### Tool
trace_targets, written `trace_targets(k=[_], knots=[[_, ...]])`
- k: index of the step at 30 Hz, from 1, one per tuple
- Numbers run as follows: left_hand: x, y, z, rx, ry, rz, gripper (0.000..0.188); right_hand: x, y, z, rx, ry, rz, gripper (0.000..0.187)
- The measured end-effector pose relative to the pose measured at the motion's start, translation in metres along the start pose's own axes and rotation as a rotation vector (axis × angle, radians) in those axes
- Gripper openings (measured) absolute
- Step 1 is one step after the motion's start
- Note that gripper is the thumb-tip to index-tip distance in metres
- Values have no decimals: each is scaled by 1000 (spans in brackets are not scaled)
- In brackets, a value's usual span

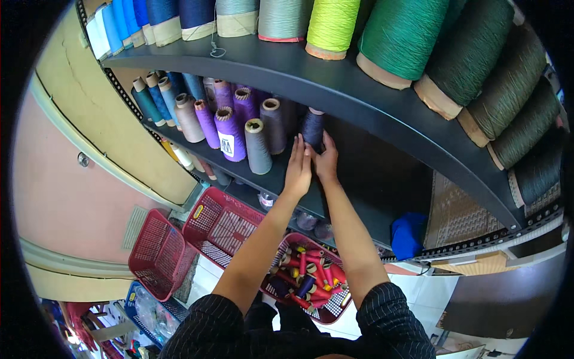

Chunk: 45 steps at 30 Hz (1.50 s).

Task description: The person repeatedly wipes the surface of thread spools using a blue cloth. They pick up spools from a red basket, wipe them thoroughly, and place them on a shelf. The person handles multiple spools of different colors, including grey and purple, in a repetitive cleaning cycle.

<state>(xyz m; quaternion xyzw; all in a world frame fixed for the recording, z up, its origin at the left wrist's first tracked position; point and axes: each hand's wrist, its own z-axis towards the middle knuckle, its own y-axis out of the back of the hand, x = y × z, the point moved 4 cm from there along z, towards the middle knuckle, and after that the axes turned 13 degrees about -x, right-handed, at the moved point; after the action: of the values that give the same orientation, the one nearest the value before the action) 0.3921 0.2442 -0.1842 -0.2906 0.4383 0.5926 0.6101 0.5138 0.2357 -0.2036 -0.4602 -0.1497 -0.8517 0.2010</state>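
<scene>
A dark navy cone of thread (312, 127) stands upright on the middle shelf, at the right end of a group of cones. My right hand (326, 160) is closed around its lower right side, the thumb across the front. Against the cone's left side, my left hand (298, 172) has its fingers stretched out straight and close together. Just left of that hand are a grey cone (259, 148), a dark grey-purple cone (273, 127) and a purple cone with a white label (230, 136). Part of the navy cone's base is hidden by my hands.
Overhead, a curved dark shelf (263, 57) carries large cones, including a green one (403, 42) and a lime one (332, 27). Below me, a red basket (336, 315) holds several small spools. Other red baskets (156, 254) stand left. A blue cloth bundle (409, 234) lies at right.
</scene>
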Motion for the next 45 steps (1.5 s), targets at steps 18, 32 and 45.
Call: trace_targets(k=[18,32,45], knots=[[13,-19,17,-26,212,91,69,-19,-18,29,54,-115,-186,74],[16,-4,-35,86,116,35,63,12,32,-73,-117,-78,-206,70],[49,320,-370,596,380,52,57,130,205,-514,-146,-718,-239,47]])
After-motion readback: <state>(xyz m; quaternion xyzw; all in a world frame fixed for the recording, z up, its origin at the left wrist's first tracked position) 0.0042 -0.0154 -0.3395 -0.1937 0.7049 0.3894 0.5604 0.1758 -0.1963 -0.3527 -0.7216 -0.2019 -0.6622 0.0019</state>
